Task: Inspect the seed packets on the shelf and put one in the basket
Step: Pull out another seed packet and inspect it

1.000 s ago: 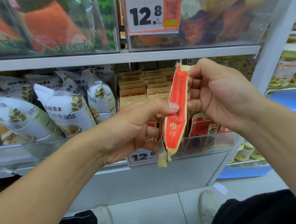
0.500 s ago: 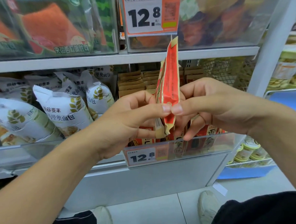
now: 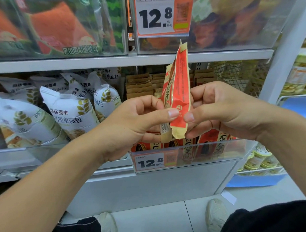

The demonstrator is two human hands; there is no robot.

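Head view, step: inspecting, by judgement; holding one seed packet point(image 3: 178, 92) upright and edge-on in front of the shelf bin point(image 3: 217, 149), well short of any basket.
Head view, left hand point(image 3: 131, 122): pinching the packet's lower part, thumb pressing on the red face from the left, other fingers curling behind.
Head view, right hand point(image 3: 222, 107): pinching the same lower part from the right, thumb tip nearly meeting the left thumb.
Head view, packet position: standing between both hands, top reaching up past the shelf edge point(image 3: 98, 62) toward the upper price tag point(image 3: 162, 15); more packets of the same kind lying in the bin below.
Head view, basket: not appearing in view.
Head view, next move: probably calling for one hand releasing and the other carrying the packet down and away to the basket, wherever that is sitting.
Head view, change against half a second back: barely differing; packet and both thumbs keeping much the same pose. Against a full second back: packet sitting higher now, hands drawn closer together.
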